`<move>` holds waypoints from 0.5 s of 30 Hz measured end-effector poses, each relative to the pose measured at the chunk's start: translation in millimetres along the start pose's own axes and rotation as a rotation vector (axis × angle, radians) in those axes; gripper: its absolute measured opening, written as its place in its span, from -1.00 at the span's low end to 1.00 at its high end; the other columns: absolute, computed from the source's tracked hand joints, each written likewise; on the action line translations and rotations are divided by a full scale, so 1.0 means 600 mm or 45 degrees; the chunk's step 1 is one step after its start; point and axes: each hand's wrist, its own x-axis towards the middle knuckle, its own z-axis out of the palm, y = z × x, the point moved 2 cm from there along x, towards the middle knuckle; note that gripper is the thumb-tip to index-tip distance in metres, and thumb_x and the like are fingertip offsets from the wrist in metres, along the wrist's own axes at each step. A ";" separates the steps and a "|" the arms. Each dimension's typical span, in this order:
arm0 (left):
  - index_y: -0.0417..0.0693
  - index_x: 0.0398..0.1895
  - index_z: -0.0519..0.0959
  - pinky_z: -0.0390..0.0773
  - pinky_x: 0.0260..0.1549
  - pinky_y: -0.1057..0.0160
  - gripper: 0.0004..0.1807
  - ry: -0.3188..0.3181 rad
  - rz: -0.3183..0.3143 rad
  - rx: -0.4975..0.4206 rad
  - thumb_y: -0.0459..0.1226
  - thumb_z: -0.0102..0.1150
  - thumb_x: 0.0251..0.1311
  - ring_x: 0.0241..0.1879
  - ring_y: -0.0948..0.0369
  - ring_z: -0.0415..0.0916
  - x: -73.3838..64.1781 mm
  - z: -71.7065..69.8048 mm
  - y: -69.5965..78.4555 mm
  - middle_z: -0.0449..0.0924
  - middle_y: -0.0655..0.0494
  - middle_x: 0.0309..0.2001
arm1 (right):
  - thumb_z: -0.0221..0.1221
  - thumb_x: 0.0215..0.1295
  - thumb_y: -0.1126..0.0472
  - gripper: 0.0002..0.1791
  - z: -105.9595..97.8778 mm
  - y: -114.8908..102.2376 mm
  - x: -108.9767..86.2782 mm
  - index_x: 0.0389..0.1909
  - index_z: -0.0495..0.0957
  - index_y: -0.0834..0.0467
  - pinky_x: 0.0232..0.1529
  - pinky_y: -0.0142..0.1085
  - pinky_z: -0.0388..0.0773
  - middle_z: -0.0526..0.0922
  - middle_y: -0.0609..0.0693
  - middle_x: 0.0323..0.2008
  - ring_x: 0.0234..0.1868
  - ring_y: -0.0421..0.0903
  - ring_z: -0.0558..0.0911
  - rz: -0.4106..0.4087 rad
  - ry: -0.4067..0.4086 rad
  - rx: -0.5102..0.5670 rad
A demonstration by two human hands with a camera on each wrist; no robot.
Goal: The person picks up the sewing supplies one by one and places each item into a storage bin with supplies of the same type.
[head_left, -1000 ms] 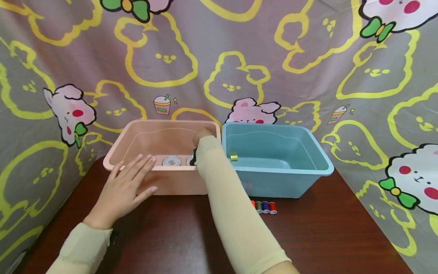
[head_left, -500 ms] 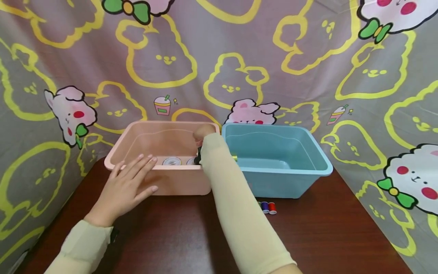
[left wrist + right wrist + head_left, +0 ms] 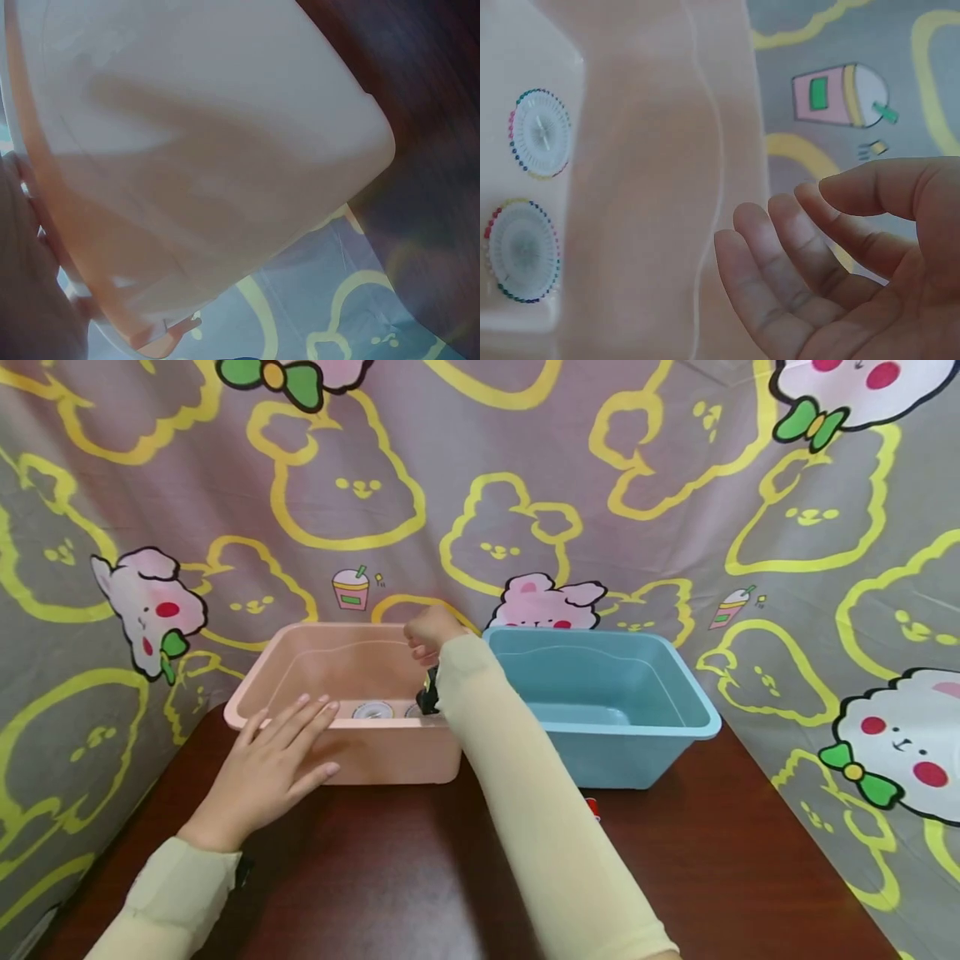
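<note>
My left hand (image 3: 266, 768) rests with straight fingers on the front rim of the pink bin (image 3: 397, 758). Above that bin's right rear part hovers my right hand (image 3: 435, 633). Its fingers are loosely bent and hold nothing in the right wrist view, where thumb and index finger stand close together. Two round pin wheels edged with coloured pin heads, one farther (image 3: 541, 133) and one nearer (image 3: 523, 251), lie on the bin's floor. In the head view one pin wheel (image 3: 373, 710) shows whole; my right wrist partly covers the other. The left wrist view shows mainly the bin's outer wall (image 3: 225, 135).
A blue bin (image 3: 630, 758) stands just right of the pink one. In front of it a red thread spool (image 3: 592, 808) peeks out beside my right sleeve. Both bins stand on a dark wooden table (image 3: 360, 877), with a patterned cloth (image 3: 420, 435) hanging behind.
My right hand has risen from inside the pink bin to above its rear rim. The right sleeve now covers the gold spool in the blue bin and most spools on the table.
</note>
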 end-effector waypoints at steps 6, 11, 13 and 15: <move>0.09 0.62 0.09 0.01 0.40 -0.30 -0.15 -0.033 -0.003 -0.001 0.20 0.04 0.40 0.55 0.00 0.02 0.000 -0.001 -0.002 0.20 -0.06 0.54 | 0.09 0.46 0.26 -0.78 -0.001 -0.020 -0.028 -0.08 0.57 0.35 -0.04 -0.07 0.68 0.58 0.10 -0.30 -0.47 -0.09 0.54 -0.020 -0.047 0.001; 0.09 0.63 0.08 -0.02 0.42 -0.28 -0.16 -0.035 0.004 -0.004 0.19 0.03 0.41 0.54 -0.03 0.05 0.001 -0.004 -0.004 0.18 -0.05 0.55 | 0.10 0.49 0.23 -0.74 -0.003 -0.029 -0.048 0.01 0.56 0.35 0.01 -0.05 0.67 0.61 0.19 -0.12 -0.39 -0.06 0.55 -0.085 -0.116 -0.068; 0.08 0.63 0.08 -0.04 0.44 -0.27 -0.16 -0.034 0.007 -0.007 0.19 0.02 0.42 0.54 -0.03 0.05 0.001 -0.003 -0.003 0.18 -0.05 0.55 | 0.09 0.50 0.22 -0.75 -0.005 -0.030 -0.054 -0.02 0.56 0.34 -0.01 -0.09 0.68 0.62 0.18 -0.11 -0.36 -0.05 0.57 -0.120 -0.129 -0.119; 0.09 0.63 0.06 -0.08 0.46 -0.25 -0.16 -0.045 0.004 -0.008 0.19 0.01 0.42 0.55 -0.02 0.02 0.002 -0.003 -0.002 0.17 -0.04 0.55 | 0.09 0.50 0.21 -0.79 -0.007 -0.032 -0.061 -0.07 0.57 0.29 -0.08 -0.15 0.70 0.63 0.12 -0.14 -0.34 -0.07 0.60 -0.147 -0.119 -0.173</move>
